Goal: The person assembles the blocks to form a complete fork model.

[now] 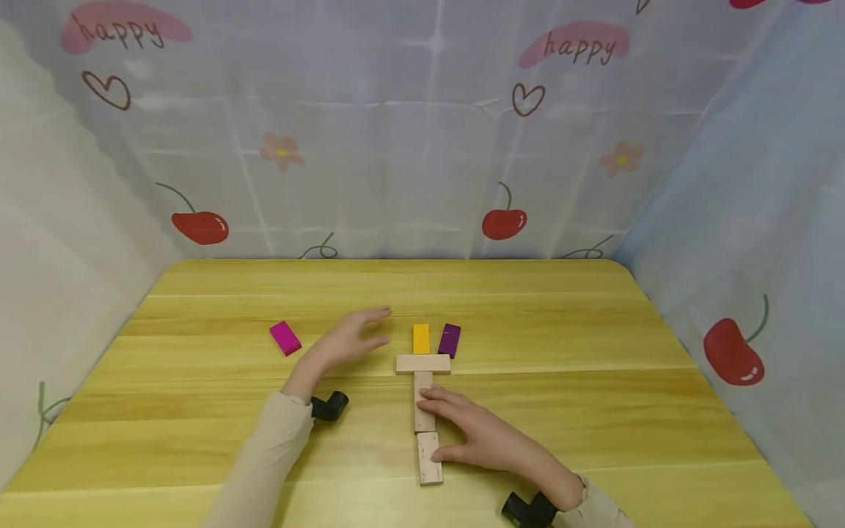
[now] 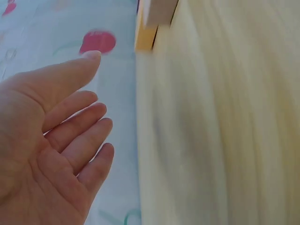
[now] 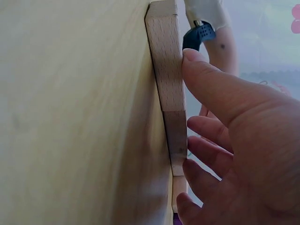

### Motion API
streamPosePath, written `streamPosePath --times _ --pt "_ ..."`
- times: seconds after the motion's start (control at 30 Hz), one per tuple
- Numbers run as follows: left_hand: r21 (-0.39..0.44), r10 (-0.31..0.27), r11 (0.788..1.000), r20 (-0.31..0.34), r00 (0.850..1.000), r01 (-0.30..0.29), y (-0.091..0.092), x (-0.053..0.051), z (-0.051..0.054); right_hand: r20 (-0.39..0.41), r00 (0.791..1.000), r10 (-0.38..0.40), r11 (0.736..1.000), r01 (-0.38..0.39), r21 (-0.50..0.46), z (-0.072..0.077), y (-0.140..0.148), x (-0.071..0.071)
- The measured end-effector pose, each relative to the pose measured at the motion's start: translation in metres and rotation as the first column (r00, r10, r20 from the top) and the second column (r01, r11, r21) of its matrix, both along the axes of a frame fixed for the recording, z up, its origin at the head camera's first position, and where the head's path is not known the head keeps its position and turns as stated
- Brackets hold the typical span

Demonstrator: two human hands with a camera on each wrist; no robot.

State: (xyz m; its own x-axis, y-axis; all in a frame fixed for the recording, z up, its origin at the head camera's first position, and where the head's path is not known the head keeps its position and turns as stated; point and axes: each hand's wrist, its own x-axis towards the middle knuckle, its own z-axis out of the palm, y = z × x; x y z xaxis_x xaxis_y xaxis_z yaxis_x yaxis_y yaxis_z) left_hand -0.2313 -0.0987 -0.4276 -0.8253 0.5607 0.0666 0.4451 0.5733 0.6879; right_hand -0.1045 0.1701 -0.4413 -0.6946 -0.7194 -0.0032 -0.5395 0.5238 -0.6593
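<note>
Two plain wooden blocks lie end to end, the near block (image 1: 429, 473) and the one beyond it (image 1: 424, 422). A third plain block (image 1: 423, 364) lies crosswise at their far end, forming a T. My right hand (image 1: 491, 438) rests over the two lengthwise blocks with loosely extended fingers. Its thumb touches the near block (image 3: 167, 61); the fingertips touch the one beyond. My left hand (image 1: 343, 339) hovers left of the crosswise block, fingers extended, palm bare in the left wrist view. Beyond the crosswise block lie a yellow block (image 1: 421, 338) and a purple block (image 1: 450, 340).
A magenta block (image 1: 285, 338) lies apart on the wooden table (image 1: 561, 315), left of my left hand. Printed curtains (image 1: 396, 169) hang behind the table and along its sides. A black wrist device (image 1: 330, 405) is on the left wrist, another (image 1: 528, 510) on the right.
</note>
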Motion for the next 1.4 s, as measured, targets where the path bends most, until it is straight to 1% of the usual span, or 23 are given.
streamPosePath --times 0.13,0.27,0.4,0.5,0.6,0.63,0.7,0.8,0.93,1.03,1.27,1.4 --pt "0.022 0.067 0.998 -0.012 0.998 -0.067 -0.034 0.005 0.006 0.000 1.000 -0.010 1.000 0.010 0.007 0.000 0.000 0.001" --pt "0.030 0.135 0.991 -0.049 0.990 -0.134 -0.068 0.009 0.008 -0.002 1.000 -0.007 1.000 0.007 0.007 0.000 0.000 0.001" --pt "0.018 0.211 0.978 -0.061 0.976 -0.210 -0.099 0.013 0.005 -0.001 1.000 -0.008 1.000 0.008 0.005 -0.001 0.000 0.000" --pt "0.005 0.275 0.961 -0.038 0.961 -0.275 -0.119 0.017 0.003 0.002 1.000 -0.009 1.000 0.009 0.004 -0.001 0.000 0.000" --pt "0.002 0.309 0.951 -0.014 0.951 -0.309 -0.134 0.021 -0.002 0.006 1.000 -0.008 1.000 0.008 0.003 -0.002 0.000 0.000" --pt "0.003 0.312 0.950 -0.011 0.950 -0.312 -0.137 0.021 -0.004 0.004 1.000 -0.007 1.000 0.007 0.004 -0.002 0.000 0.000" --pt "0.016 0.305 0.952 -0.004 0.952 -0.305 -0.143 0.022 -0.009 0.002 1.000 -0.005 1.000 0.005 0.003 -0.002 0.000 0.001" --pt "0.030 0.308 0.951 0.001 0.951 -0.308 -0.148 0.024 -0.015 -0.001 1.000 -0.002 1.000 0.002 0.002 -0.002 0.000 0.001" --pt "0.057 0.315 0.947 -0.001 0.949 -0.315 -0.151 0.027 -0.019 0.003 1.000 -0.002 1.000 0.002 -0.002 -0.004 -0.001 0.001" --pt "0.078 0.322 0.944 -0.001 0.947 -0.321 -0.152 0.027 -0.022 0.006 1.000 -0.003 1.000 0.003 -0.004 -0.004 -0.001 0.000" --pt "0.081 0.343 0.935 0.029 0.939 -0.344 -0.152 0.026 -0.022 0.004 1.000 -0.003 1.000 0.003 0.000 -0.003 -0.001 0.000" --pt "0.126 0.327 0.934 0.078 0.942 -0.335 -0.144 0.022 -0.020 0.008 1.000 -0.006 1.000 0.006 -0.001 -0.002 0.000 0.000"
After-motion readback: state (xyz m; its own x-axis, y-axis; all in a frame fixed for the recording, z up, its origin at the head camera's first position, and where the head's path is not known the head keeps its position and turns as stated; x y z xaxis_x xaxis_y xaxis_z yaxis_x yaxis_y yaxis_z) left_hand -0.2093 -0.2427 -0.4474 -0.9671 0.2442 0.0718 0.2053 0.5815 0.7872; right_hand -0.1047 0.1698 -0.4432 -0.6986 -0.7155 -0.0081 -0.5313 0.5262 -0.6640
